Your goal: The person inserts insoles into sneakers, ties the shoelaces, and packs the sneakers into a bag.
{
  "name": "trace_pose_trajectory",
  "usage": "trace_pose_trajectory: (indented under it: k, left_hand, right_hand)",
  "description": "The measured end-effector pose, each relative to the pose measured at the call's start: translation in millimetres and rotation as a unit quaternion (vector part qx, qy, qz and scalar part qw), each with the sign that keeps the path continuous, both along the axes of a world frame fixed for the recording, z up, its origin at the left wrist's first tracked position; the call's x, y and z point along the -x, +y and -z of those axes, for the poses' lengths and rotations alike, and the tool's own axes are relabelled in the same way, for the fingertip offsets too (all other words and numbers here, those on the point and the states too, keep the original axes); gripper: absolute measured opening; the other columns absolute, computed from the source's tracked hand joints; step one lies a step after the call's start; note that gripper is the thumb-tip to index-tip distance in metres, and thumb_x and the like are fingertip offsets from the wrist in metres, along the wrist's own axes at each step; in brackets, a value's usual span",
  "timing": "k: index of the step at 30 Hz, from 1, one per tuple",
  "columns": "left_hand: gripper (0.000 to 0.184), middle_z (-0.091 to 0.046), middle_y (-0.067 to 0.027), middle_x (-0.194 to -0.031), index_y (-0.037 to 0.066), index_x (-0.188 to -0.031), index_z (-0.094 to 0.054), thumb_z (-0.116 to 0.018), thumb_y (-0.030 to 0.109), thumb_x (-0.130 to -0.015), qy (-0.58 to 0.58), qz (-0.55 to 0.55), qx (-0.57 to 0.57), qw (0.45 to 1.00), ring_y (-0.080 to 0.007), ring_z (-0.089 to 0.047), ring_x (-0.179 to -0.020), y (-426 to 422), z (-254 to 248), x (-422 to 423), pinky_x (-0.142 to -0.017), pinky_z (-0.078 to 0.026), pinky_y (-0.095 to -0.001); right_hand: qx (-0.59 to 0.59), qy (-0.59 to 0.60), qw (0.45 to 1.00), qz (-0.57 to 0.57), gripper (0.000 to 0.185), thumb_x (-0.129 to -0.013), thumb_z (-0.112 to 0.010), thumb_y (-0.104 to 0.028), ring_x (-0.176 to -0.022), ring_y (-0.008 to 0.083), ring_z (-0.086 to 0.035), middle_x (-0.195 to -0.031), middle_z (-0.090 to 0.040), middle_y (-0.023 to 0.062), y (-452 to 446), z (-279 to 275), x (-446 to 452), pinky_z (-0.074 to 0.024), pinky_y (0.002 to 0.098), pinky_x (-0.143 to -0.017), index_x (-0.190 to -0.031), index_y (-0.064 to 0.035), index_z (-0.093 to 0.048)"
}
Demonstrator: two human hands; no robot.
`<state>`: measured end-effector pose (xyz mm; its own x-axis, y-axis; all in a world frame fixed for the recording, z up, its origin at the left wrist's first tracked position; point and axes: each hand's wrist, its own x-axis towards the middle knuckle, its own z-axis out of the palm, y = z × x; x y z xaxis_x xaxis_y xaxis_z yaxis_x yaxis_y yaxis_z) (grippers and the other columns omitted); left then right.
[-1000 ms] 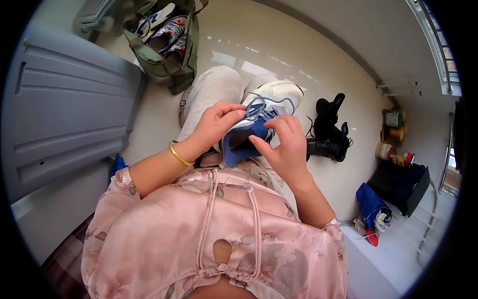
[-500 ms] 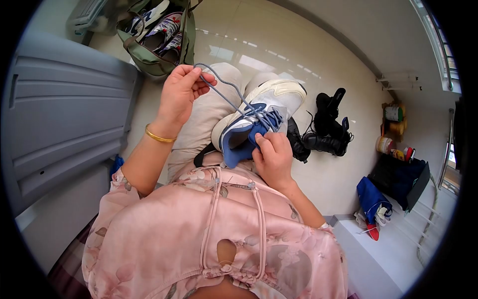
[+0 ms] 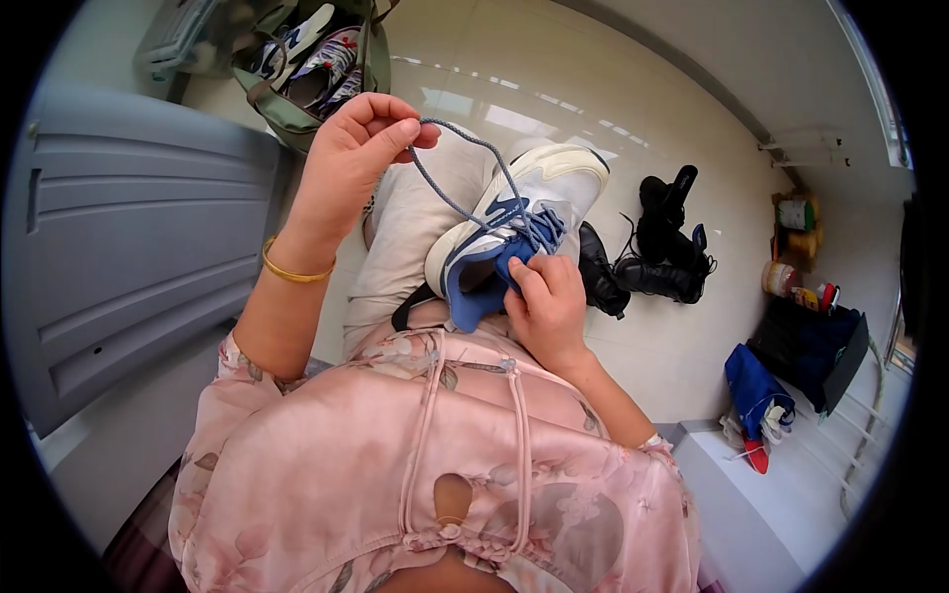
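Observation:
A white and blue sneaker (image 3: 554,183) rests on my lap, its toe pointing away from me and its opening toward my body. My left hand (image 3: 366,143) is raised at the upper left of the shoe and pinches a grey-blue shoelace (image 3: 484,146), which loops from my fingers down to the eyelets. A gold bangle (image 3: 297,274) circles my left wrist. At the right side of the opening, my right hand (image 3: 547,304) grips the blue shoe tongue (image 3: 510,259) between thumb and fingers.
A green bag (image 3: 376,54) holding several shoes stands at the upper left. Grey plastic panel (image 3: 148,237) at left. Black shoes (image 3: 664,282) lie on the floor at right. Farther right are a blue bag (image 3: 753,381), a dark bag (image 3: 806,341) and a rack (image 3: 860,430).
My left hand has moved from the shoe up and to the left, drawing out the lace. My right hand has closed on the tongue. The shoe has stayed on my lap.

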<state>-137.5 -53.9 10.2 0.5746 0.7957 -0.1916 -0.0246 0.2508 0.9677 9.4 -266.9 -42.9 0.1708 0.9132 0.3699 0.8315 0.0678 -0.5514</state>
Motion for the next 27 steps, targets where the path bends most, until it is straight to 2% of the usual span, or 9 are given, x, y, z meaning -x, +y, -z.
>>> trace_pose_trajectory:
  k: [1,5,8,12,16,17,20,24,27]
  left_hand:
    - [0.023,-0.064,-0.0067,-0.102,0.004,-0.109,-0.055,-0.061,0.009,-0.087,-0.002,0.027,-0.034,0.999,-0.0126,-0.059,-0.095,1,11,4,-0.078,-0.045,-0.0245]
    - [0.041,-0.048,-0.0096,-0.127,0.006,-0.112,-0.057,-0.073,0.012,-0.074,0.132,-0.011,-0.275,0.952,-0.0177,-0.047,-0.112,-23,13,0,-0.092,-0.039,-0.0321]
    - [0.043,-0.053,-0.0087,-0.114,0.009,-0.104,-0.061,-0.077,0.017,-0.065,0.205,0.014,-0.506,0.838,-0.0219,-0.051,-0.103,-46,8,-1,-0.092,-0.035,-0.0371]
    - [0.028,-0.056,-0.005,-0.095,0.008,-0.091,-0.064,-0.074,0.011,-0.065,0.159,0.161,-0.457,0.86,-0.0215,-0.052,-0.09,-80,31,-1,-0.083,-0.036,-0.037]
    - [0.019,-0.058,-0.0042,-0.082,0.005,-0.083,-0.065,-0.071,0.001,-0.066,0.119,0.094,-0.529,0.835,-0.0231,-0.052,-0.077,-96,46,-5,-0.072,-0.04,-0.0343]
    - [0.018,-0.057,-0.0043,-0.082,0.004,-0.083,-0.064,-0.07,0.0,-0.066,0.111,0.092,-0.54,0.829,-0.023,-0.052,-0.076,-96,48,-5,-0.071,-0.04,-0.0336]
    - [0.016,-0.057,-0.0044,-0.081,0.003,-0.081,-0.063,-0.069,-0.001,-0.066,0.098,0.094,-0.571,0.809,-0.0232,-0.053,-0.075,-96,55,-5,-0.068,-0.042,-0.0331]
    - [0.016,-0.056,-0.0046,-0.08,0.002,-0.079,-0.063,-0.066,-0.002,-0.064,0.08,0.098,-0.588,0.799,-0.0237,-0.053,-0.074,-97,61,-7,-0.065,-0.044,-0.0325]
    - [0.014,-0.053,-0.0043,-0.077,0.001,-0.081,-0.063,-0.061,0.004,-0.068,0.084,0.086,-0.589,0.799,-0.0216,-0.053,-0.072,-97,65,-5,-0.064,-0.045,-0.0319]
  right_hand:
    - [0.001,0.003,1.0,-0.002,0.031,-0.064,-0.065,0.001,-0.073,0.0265,-0.049,-0.083,-0.052,0.0092,-1,1,0,-0.0398,0.0362,-0.063,-0.094,-0.0004,-0.061]
    - [-0.003,0.01,1.0,0.003,0.032,-0.063,-0.066,0.0,-0.073,0.0266,-0.049,-0.084,-0.052,0.0095,-2,-1,-1,-0.04,0.0364,-0.063,-0.095,-0.0007,-0.061]
    - [0.003,0.015,1.0,0.002,0.03,-0.064,-0.066,0.0,-0.073,0.0267,-0.05,-0.084,-0.052,0.0094,-1,-2,-1,-0.0404,0.0363,-0.064,-0.093,-0.0009,-0.061]
    - [0.026,0.065,0.998,0.007,0.023,-0.067,-0.067,-0.002,-0.073,0.0267,-0.052,-0.081,-0.053,0.0093,3,-13,-3,-0.042,0.0362,-0.064,-0.089,-0.0009,-0.062]
    - [0.099,0.235,0.965,0.062,0.015,-0.072,-0.066,-0.004,-0.072,0.0268,-0.054,-0.076,-0.055,0.0107,15,-24,-12,-0.0435,0.0369,-0.063,-0.086,-0.0015,-0.062]
    - [0.058,0.139,0.988,0.038,0.013,-0.074,-0.065,-0.006,-0.072,0.0272,-0.055,-0.075,-0.055,0.011,23,-21,-18,-0.0445,0.037,-0.064,-0.086,-0.002,-0.063]
    - [0.136,0.005,0.99,-0.034,0.01,-0.075,-0.064,-0.008,-0.074,0.0278,-0.056,-0.075,-0.056,0.0105,38,-34,-21,-0.0453,0.0365,-0.064,-0.083,-0.0024,-0.062]
    - [0.145,-0.17,0.971,-0.086,0.008,-0.066,-0.062,-0.009,-0.074,0.0246,-0.055,-0.073,-0.053,0.008,47,-31,-14,-0.0449,0.0337,-0.063,-0.071,-0.0058,-0.056]
    - [0.114,-0.195,0.97,-0.092,0.009,-0.064,-0.061,-0.01,-0.073,0.0232,-0.054,-0.072,-0.051,0.007,48,-27,-9,-0.0443,0.0323,-0.062,-0.069,-0.0073,-0.053]
